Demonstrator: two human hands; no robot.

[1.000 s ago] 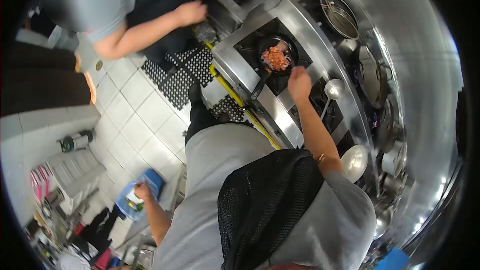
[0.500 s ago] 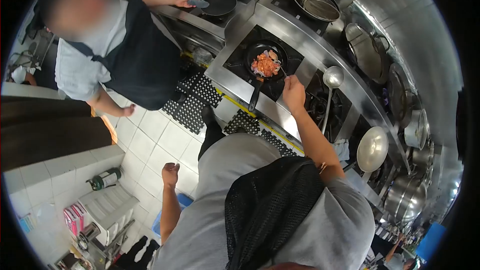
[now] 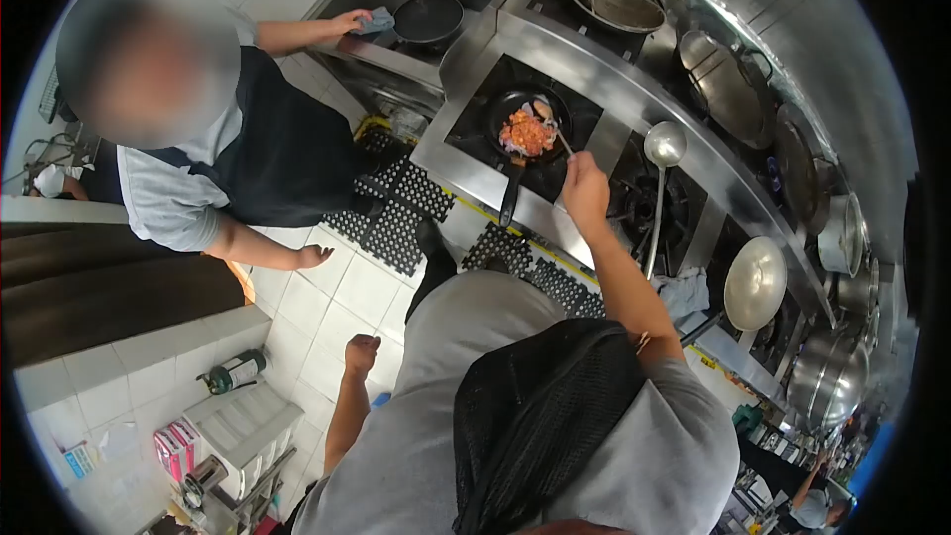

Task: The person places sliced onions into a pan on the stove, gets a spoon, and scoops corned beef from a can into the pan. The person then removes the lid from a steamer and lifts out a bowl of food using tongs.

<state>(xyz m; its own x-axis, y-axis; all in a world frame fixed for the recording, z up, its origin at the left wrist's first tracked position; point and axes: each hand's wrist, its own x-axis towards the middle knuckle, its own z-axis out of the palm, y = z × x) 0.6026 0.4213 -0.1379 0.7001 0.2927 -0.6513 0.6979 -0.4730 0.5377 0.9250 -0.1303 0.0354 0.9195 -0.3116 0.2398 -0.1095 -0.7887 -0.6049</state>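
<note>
My right hand [image 3: 586, 188] is closed around the thin metal handle of a spoon [image 3: 564, 140]. The spoon's far end reaches into the reddish chopped food [image 3: 527, 133], which has purple-white pieces among it. That food lies in a small black frying pan [image 3: 510, 200] on a stove burner, the pan's handle pointing towards me. Down at my side hangs my left hand [image 3: 363, 354], fingers curled with nothing in them, over the floor tiles. A long-handled ladle [image 3: 665, 145] lies across the burner to the right of my right hand.
A co-worker in a black apron [image 3: 287, 144] stands left, one hand holding a grey cloth [image 3: 373, 22] beside another black pan [image 3: 428, 18]. Strainers [image 3: 626, 8], a wok [image 3: 755, 283] and pots [image 3: 830, 383] line the stove. A perforated black mat [image 3: 396, 223] covers the floor ahead.
My view has shifted slightly. The spoon remains in the pan in my right hand. The co-worker's lower arm has swung towards me, and the cloth has moved away from the other pan.
</note>
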